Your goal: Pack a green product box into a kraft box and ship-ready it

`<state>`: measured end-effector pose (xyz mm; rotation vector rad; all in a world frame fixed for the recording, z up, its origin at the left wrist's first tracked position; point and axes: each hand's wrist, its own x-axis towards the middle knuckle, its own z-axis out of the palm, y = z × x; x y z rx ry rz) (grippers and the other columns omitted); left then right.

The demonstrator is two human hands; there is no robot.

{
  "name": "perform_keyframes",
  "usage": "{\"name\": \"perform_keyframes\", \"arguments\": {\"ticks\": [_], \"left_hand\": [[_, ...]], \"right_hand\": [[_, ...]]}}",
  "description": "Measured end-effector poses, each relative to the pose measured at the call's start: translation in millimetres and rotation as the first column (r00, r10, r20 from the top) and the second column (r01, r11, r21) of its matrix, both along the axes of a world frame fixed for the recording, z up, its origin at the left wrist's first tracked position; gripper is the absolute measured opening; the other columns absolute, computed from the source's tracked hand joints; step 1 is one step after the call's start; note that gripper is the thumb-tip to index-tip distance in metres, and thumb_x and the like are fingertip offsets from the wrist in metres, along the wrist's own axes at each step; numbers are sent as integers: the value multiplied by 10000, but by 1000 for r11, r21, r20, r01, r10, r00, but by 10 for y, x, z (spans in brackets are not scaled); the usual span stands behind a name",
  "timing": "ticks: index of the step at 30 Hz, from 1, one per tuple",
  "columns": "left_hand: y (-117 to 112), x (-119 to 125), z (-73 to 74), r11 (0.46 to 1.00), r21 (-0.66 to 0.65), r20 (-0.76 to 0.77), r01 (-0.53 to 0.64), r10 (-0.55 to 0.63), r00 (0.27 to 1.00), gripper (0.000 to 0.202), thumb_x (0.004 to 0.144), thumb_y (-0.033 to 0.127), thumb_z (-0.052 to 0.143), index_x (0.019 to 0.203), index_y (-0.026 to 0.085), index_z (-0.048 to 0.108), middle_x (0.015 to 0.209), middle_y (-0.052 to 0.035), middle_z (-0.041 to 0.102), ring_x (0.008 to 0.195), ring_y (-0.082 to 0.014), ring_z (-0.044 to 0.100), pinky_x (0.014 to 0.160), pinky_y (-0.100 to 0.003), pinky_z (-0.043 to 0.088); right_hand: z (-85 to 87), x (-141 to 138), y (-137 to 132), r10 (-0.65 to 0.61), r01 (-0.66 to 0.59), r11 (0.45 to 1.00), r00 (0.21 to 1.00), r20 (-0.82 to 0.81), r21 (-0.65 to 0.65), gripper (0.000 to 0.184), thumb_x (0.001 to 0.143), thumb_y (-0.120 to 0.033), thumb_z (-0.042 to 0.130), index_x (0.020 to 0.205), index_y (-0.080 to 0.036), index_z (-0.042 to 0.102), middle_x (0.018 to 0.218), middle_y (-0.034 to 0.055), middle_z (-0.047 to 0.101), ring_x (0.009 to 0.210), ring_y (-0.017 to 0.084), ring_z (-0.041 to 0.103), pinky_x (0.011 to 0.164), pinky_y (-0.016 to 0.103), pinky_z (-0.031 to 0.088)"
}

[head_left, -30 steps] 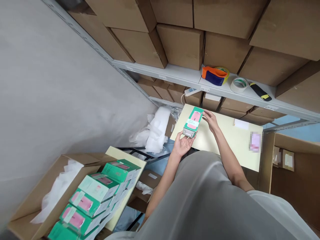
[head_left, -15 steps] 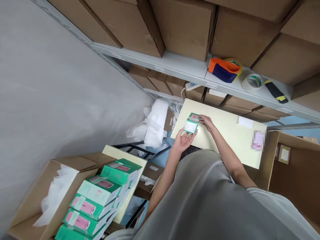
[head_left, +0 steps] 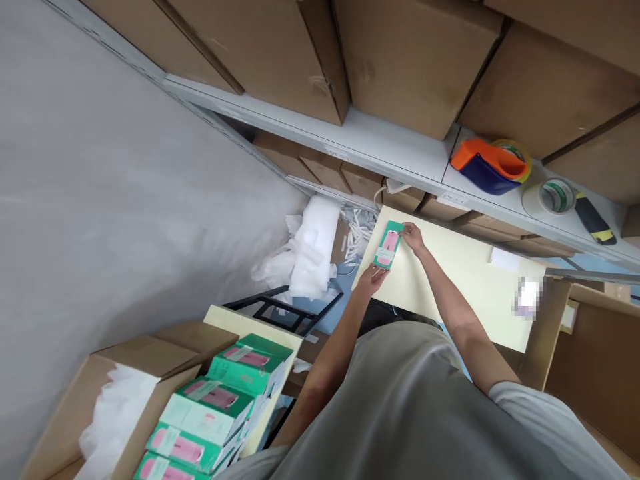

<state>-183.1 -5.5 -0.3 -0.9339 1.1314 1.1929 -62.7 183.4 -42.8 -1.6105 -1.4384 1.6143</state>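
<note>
A small green box with a pink picture on its front point(head_left: 389, 245) is held between both hands over the left end of the cream tabletop point(head_left: 450, 273). Its pink face points up toward me. My left hand point(head_left: 372, 277) grips the box's near, lower end, fingers closed around it. At the upper right edge, my right hand point(head_left: 413, 237) pinches the box with thumb and fingers. More green boxes of the same look point(head_left: 200, 427) are stacked at the lower left.
An open carton with white wrapping point(head_left: 115, 413) stands lower left, another open carton point(head_left: 595, 360) at right. White foam sheeting point(head_left: 316, 247) lies by the wall. The shelf above holds an orange tape dispenser point(head_left: 493, 167), a tape roll point(head_left: 550, 197) and a cutter point(head_left: 595, 219).
The green box has been turned, so its pink front now faces me instead of its white end. My left hand has gone from an open palm under it to a grip. The view has shifted slightly.
</note>
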Motion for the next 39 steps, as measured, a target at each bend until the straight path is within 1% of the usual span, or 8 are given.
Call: {"name": "perform_keyframes", "arguments": {"ticks": [4, 9, 15, 19, 22, 26, 34, 39], "left_hand": [[171, -82, 23, 999, 16, 39, 32, -32, 999, 487, 1145, 376, 550, 1559, 121, 575, 1612, -271, 621, 1602, -311, 564, 1275, -422, 546], [138, -154, 328, 995, 77, 46, 63, -67, 997, 504, 1082, 433, 652, 1491, 139, 631, 1755, -272, 475, 1647, -351, 503, 1313, -447, 493], [-354, -154, 794, 988, 128, -16, 80, -79, 997, 560, 1053, 352, 669, 1560, 129, 581, 1664, -280, 572, 1615, -356, 540, 1327, -490, 461], [-911, -84, 940, 982, 174, -147, 76, -50, 988, 471, 1077, 416, 639, 1440, 117, 660, 1545, -262, 678, 1474, -330, 668, 1281, -425, 491], [-1430, 70, 1002, 978, 193, -207, -73, 113, 972, 384, 1056, 356, 654, 1393, 178, 694, 1445, -198, 756, 1329, -289, 755, 1230, -402, 524], [-2103, 356, 1132, 948, 218, -241, -234, 285, 928, 355, 1005, 297, 698, 1355, 237, 703, 1416, -152, 790, 1278, -275, 784, 1218, -401, 523], [-2997, 476, 1400, 859, 357, -261, -367, 468, 844, 243, 943, 246, 751, 1180, 253, 701, 1446, -149, 792, 1327, -284, 777, 1243, -427, 512], [-3889, 398, 1496, 766, 494, -247, -413, 578, 778, 159, 925, 204, 744, 1083, 222, 733, 1417, -153, 806, 1403, -308, 738, 1278, -430, 483]], "right_hand": [[107, -136, 62, -16, 17, 998, 1000, 26, -65, 460, 685, -267, 745, 1142, -238, 710, 1329, 97, 798, 1292, 250, 722, 1197, 457, 561], [463, -101, 44, 0, 4, 997, 999, 52, -71, 622, 727, -320, 808, 1331, -198, 722, 1620, 176, 671, 1458, 319, 657, 1282, 510, 494], [885, 137, -183, 56, -56, 998, 998, -18, 24, 704, 812, -531, 811, 1432, -210, 717, 1682, 180, 626, 1571, 353, 582, 1317, 518, 467], [1002, 110, -445, 257, -248, 966, 953, -158, 77, 747, 753, -659, 864, 1334, -201, 767, 1518, 203, 742, 1454, 361, 684, 1293, 549, 503], [1047, -10, -729, 507, -518, 855, 824, -254, 27, 734, 709, -664, 933, 1284, -234, 785, 1412, 177, 800, 1389, 352, 731, 1271, 556, 529], [1168, -89, -1133, 766, -814, 579, 558, -319, -33, 659, 713, -592, 992, 1258, -269, 812, 1377, 145, 819, 1359, 342, 755, 1269, 553, 540], [1694, 111, -2017, 878, -927, 376, 353, -322, 9, 694, 792, -612, 974, 1388, -303, 798, 1497, 131, 773, 1389, 343, 743, 1299, 560, 523], [1964, -84, -3044, 947, -982, 178, 153, -282, 65, 745, 784, -622, 981, 1437, -323, 785, 1524, 124, 759, 1411, 350, 731, 1279, 558, 544]]}}
